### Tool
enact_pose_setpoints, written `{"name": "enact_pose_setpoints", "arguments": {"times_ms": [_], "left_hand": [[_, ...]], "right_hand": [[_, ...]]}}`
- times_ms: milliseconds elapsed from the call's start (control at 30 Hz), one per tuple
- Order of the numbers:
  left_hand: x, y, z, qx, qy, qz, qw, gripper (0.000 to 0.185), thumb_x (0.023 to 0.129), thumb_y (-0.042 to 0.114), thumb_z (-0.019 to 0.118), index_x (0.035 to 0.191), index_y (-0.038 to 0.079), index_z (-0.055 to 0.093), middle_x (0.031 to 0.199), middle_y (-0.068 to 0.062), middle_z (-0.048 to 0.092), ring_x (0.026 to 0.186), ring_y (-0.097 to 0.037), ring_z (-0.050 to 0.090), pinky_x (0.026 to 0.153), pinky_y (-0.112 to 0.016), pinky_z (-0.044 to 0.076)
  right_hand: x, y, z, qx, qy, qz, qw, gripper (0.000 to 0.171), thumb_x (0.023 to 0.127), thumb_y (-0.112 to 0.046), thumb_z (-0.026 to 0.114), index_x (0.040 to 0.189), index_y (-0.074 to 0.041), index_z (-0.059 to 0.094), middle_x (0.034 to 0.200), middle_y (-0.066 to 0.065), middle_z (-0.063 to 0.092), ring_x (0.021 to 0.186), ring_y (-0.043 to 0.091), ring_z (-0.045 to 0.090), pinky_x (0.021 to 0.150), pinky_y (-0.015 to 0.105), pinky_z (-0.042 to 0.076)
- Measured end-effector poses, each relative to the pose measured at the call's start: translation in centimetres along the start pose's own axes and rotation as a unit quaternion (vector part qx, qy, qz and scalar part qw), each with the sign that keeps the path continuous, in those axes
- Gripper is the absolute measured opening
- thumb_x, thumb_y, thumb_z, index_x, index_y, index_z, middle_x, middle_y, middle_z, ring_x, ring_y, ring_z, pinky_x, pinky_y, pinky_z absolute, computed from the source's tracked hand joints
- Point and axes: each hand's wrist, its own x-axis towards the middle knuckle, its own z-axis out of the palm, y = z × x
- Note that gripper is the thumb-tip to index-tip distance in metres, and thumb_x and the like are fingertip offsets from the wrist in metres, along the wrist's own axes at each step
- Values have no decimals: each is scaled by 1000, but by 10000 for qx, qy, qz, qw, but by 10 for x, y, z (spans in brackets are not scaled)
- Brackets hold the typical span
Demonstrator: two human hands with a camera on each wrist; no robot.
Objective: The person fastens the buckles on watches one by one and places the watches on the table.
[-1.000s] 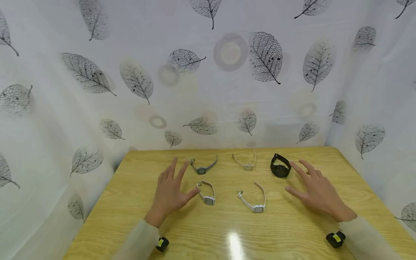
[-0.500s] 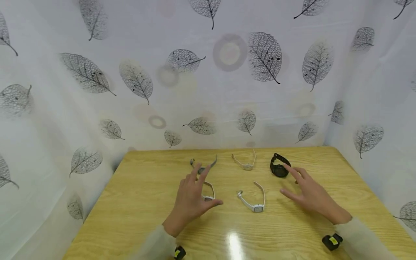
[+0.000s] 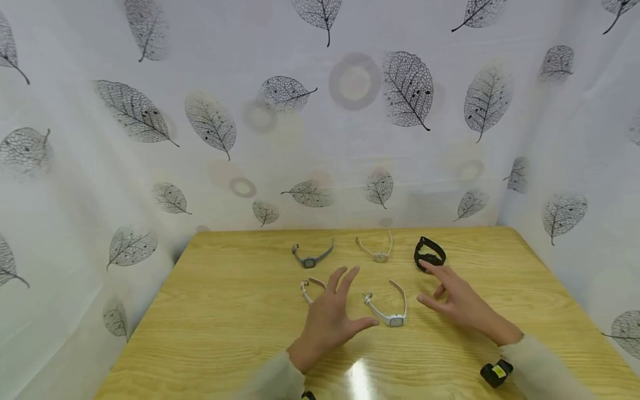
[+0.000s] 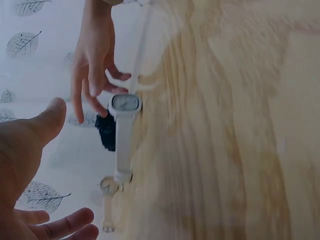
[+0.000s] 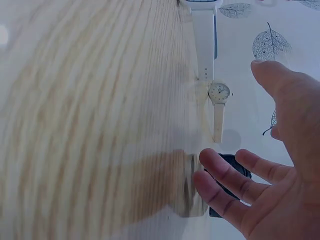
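Observation:
My left hand [image 3: 345, 303] hovers open with spread fingers between two white watches. It covers most of the left white watch [image 3: 307, 286], and its thumb points at the middle white watch [image 3: 391, 315]. That watch shows in the left wrist view as a white watch [image 4: 125, 103] beyond my thumb. My right hand [image 3: 442, 291] is open too, just right of the middle white watch, with its fingertips near the black watch [image 3: 429, 255]. The black watch [image 5: 227, 165] lies behind my fingers in the right wrist view. Neither hand holds anything.
A grey watch [image 3: 311, 259] and a beige watch [image 3: 378, 254] lie in the back row on the wooden table [image 3: 225, 311]. Leaf-print white curtains [image 3: 150, 166] enclose the table at the back and both sides.
My left hand has swept right, from beside the left white watch to over it and towards the middle one. My right hand has drifted left and nearer.

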Motion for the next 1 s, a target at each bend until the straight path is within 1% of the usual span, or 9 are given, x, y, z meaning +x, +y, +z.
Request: {"name": "enact_pose_setpoints", "arguments": {"times_ms": [100,200,233,400,500,600,733,867,1000], "left_hand": [[2,4,11,-382,29,-177,9991,102,75,55,88,156,15,40,149,-10,49,90,-15,66,68,-27,57],[5,7,21,-852,-53,-519,9950,96,77,51,89,153,13,44,146,-8,52,124,-25,59,97,-43,55],[6,8,24,-1011,-96,-646,9927,94,78,49,89,152,11,45,146,-8,53,128,-27,56,101,-46,53],[8,12,37,-1400,-274,-1230,9821,85,82,48,86,148,8,50,146,-10,54,131,-30,53,106,-51,48],[8,14,42,-1591,-280,-1404,9768,79,83,43,86,145,6,52,143,-11,56,129,-32,54,105,-54,47],[9,15,46,-1712,-287,-1473,9737,73,85,37,85,143,5,53,140,-13,58,127,-33,55,104,-54,48],[10,18,50,-1710,-282,-1582,9721,66,87,33,84,138,5,55,132,-15,61,120,-32,57,99,-52,50],[12,23,50,-1750,-203,-1735,9689,58,86,31,85,131,5,59,122,-12,63,113,-30,59,94,-47,52],[12,24,53,-1683,-78,-1774,9696,49,85,30,86,121,5,64,114,-9,64,106,-27,60,90,-43,52]], "right_hand": [[3,-2,5,166,-14,-116,9998,74,94,-23,78,156,-6,40,136,27,55,74,3,61,67,32,57],[6,-4,9,310,14,-235,9992,71,94,-18,78,153,-2,43,132,28,58,70,2,61,68,33,58],[7,-5,11,355,19,-240,9991,69,94,-17,78,153,-1,44,131,28,59,70,2,61,68,32,58],[10,-10,17,706,-182,-6,9973,65,96,-20,76,151,-1,46,132,28,59,71,2,64,65,28,58],[11,-13,19,1041,-392,238,9935,64,98,-23,73,151,-2,46,134,29,57,71,5,66,59,27,57],[12,-14,21,1475,-561,516,9861,63,99,-24,72,151,-2,46,137,30,55,70,10,68,54,29,57],[14,-17,24,1982,-697,867,9738,62,98,-22,73,150,-1,47,141,31,52,73,15,70,54,32,58],[16,-21,26,2170,-749,1123,9668,58,97,-20,73,147,0,51,141,29,54,76,19,71,55,33,59],[17,-24,26,2171,-807,1258,9646,55,97,-19,73,145,0,53,136,28,58,78,20,71,57,33,60]]}}
